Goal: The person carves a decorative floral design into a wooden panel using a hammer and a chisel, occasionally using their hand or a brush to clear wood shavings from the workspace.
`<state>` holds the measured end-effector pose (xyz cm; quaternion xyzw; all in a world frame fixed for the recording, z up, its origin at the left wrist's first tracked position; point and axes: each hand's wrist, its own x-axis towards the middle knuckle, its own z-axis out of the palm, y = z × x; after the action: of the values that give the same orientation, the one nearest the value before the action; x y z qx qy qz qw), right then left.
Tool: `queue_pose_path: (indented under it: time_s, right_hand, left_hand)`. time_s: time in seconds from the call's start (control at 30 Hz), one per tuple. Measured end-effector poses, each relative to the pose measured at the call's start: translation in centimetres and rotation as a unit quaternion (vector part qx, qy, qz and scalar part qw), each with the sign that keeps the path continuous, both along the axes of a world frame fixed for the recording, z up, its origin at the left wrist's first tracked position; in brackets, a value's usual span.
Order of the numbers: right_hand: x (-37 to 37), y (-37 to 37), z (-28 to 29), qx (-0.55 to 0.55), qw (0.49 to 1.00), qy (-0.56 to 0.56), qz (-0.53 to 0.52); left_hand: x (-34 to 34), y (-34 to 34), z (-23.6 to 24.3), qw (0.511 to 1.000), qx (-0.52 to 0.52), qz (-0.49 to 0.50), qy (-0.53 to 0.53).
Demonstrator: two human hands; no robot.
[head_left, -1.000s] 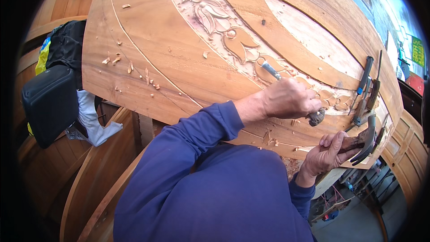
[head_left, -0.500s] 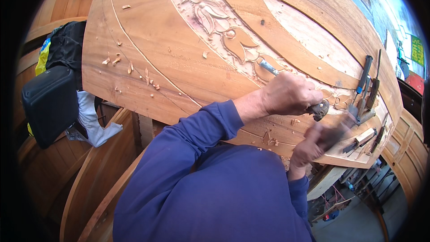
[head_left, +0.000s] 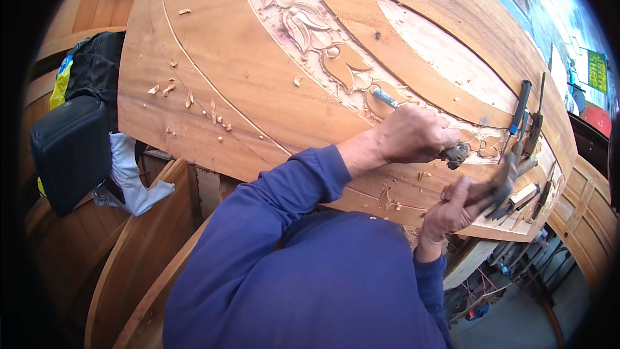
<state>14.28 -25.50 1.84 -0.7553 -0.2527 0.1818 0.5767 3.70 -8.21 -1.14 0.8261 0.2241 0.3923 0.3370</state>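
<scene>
My left hand [head_left: 416, 134] is closed around a carving chisel [head_left: 385, 97]. Its metal blade points up and left, with the tip at a carved leaf shape, and its dark, worn handle end sticks out on the right of the fist. Lower right, my right hand [head_left: 447, 213] grips a mallet [head_left: 502, 187], whose head is partly smeared by motion and stands apart from the chisel's end. Beneath both hands lies a large wooden panel [head_left: 213, 45], with a curved band of carved flowers and leaves [head_left: 307, 26] running across it.
Several carving tools [head_left: 522, 106] lie on the panel's right end, close to the mallet. Wood shavings [head_left: 213, 113] are scattered over the panel. At the left are a black padded case [head_left: 70, 152] and a white cloth [head_left: 132, 178]. Curved wooden pieces [head_left: 139, 239] stand below.
The mallet has shifted slightly and shows less blur than before. My left hand and the chisel have barely moved, and the chisel's handle end sits slightly further left.
</scene>
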Motion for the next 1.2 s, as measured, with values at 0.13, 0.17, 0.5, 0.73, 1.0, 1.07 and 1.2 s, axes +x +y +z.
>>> queue_pose_path:
  time_s: [0.13,0.17,0.5,0.73,1.0,1.07,1.2]
  right_hand:
    - [-2.9,2.0,-0.8,-0.001,0.999,-0.031,0.032]
    - [-2.3,1.6,-0.2,-0.019,0.998,-0.042,0.030]
    - [-0.5,1.4,1.3,-0.045,0.988,-0.125,0.081]
    - [-0.8,1.2,1.8,-0.071,0.967,-0.201,0.137]
    - [-1.3,5.0,3.8,0.011,0.946,-0.212,0.246]
    - [-1.7,3.6,1.3,0.113,0.978,0.055,0.165]
    - [-0.3,2.5,1.7,0.024,0.982,-0.145,0.115]
  left_hand:
    - [0.1,0.0,0.4,1.000,-0.003,0.008,-0.017]
    - [-0.2,0.0,0.5,1.000,-0.005,0.009,-0.015]
    - [-1.1,1.0,1.4,0.994,-0.017,0.031,-0.101]
    - [-1.8,1.4,1.8,0.990,-0.033,0.021,-0.137]
    - [-2.5,1.8,2.1,0.983,-0.043,0.055,-0.168]
    - [-2.6,2.1,2.1,0.981,-0.057,0.050,-0.179]
    - [-7.0,3.3,2.9,0.979,-0.029,0.141,-0.147]
